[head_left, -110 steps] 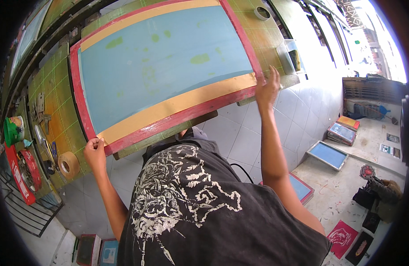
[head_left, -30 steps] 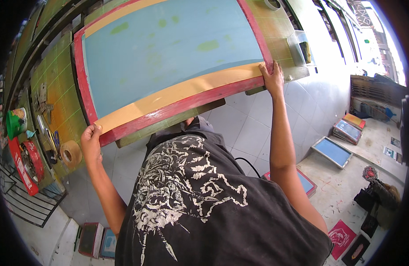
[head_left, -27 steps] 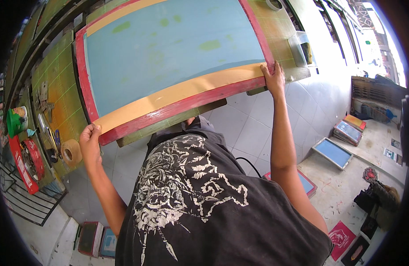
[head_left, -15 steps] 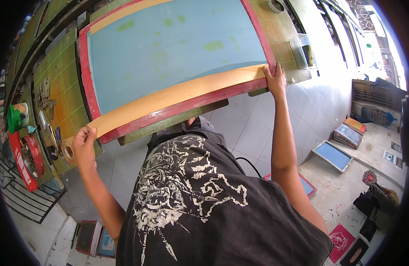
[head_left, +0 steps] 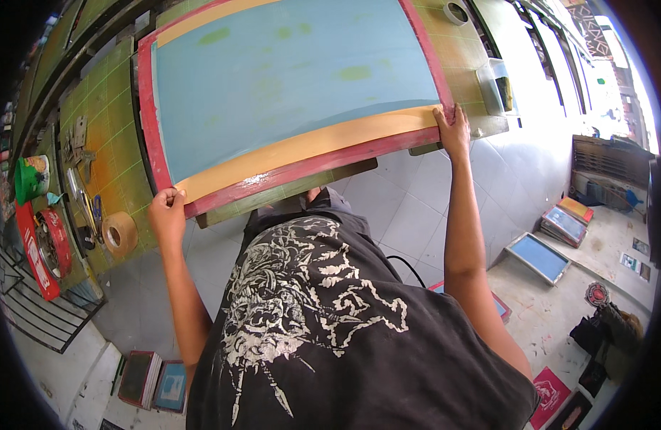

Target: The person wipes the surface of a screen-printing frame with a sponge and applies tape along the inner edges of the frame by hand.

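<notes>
A screen printing frame [head_left: 146,100] with red sides and blue mesh [head_left: 295,79] lies before me. Along its near side runs a wide strip of tan tape [head_left: 309,145], stretched from one near corner to the other. My left hand [head_left: 167,215] is closed at the near left corner, pinching the tape's left end between thumb and fingers. At the near right corner my right hand [head_left: 454,135] grips the frame, its thumb on the tape's right end and its fingers over the outer edge. Another tan band [head_left: 209,20] lines the far side of the mesh.
Left of the frame lie a tape roll [head_left: 120,234], a screwdriver [head_left: 97,209], metal hardware [head_left: 78,147], a green-and-white tub [head_left: 32,179] and a red round container [head_left: 52,244]. A clear plastic container [head_left: 492,86] stands right. More screens [head_left: 538,256] rest on the floor.
My left hand has moved inward and up to the frame's corner, bringing the tape's left end onto it. The right hand keeps its grip. The whole view has shifted slightly.
</notes>
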The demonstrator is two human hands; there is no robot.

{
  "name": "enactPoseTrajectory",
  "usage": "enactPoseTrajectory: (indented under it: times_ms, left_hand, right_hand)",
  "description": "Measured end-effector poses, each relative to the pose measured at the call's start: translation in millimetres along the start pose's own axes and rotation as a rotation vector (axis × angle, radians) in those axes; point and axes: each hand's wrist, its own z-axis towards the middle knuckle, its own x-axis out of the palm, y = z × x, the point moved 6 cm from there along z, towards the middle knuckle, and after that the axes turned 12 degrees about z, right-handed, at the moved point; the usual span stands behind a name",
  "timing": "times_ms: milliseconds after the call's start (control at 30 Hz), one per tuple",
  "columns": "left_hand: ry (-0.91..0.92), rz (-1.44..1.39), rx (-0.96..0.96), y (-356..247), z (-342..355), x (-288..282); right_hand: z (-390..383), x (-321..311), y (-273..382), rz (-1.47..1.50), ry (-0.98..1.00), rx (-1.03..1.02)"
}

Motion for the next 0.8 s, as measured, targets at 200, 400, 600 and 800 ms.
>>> enactPoseTrajectory:
  times_ms: [200, 400, 600, 800]
  left_hand:
    - [-0.035, 0.049, -0.001, -8.4, -3.2, -1.1]
    - [-0.032, 0.004, -0.006, -4.6, -3.4, 0.7]
    - [-0.002, -0.095, 0.012, -4.4, -1.9, -2.0]
    - [0.04, -0.084, -0.039, -8.7, -4.0, -3.7]
  right_hand:
    - [-2.0, -0.2, -0.8, 0.017, -0.02, -0.019]
    - [-4.1, -0.9, 3.6, 0.01, -0.024, -0.014]
    - [-1.8, 1.5, -1.5, 0.001, -0.024, -0.031]
    - [-2.1, 1.1, -0.6, 0.011, -0.036, -0.044]
